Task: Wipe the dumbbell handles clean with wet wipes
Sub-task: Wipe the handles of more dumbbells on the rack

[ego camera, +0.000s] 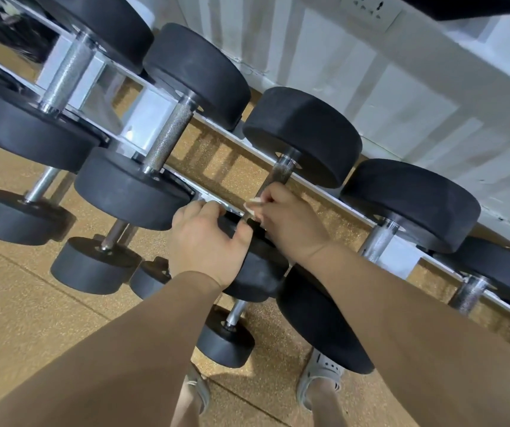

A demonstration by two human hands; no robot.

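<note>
Fingers (270, 197) of the right hand (289, 224) are curled round a wet wipe (252, 208), which is clamped to the near end of the dumbbell handle (279, 172). The dumbbell's near head (258, 272) is gripped by the left hand (204, 238). Should that hold be loosened, the dumbbell could be rolled off the rack rail (213, 126) toward the sandalled feet (321, 371); the handle's far stretch may be missed. A speckled cork-coloured floor (16, 303) and white panelled wall (401, 87) are seen beyond.
</note>
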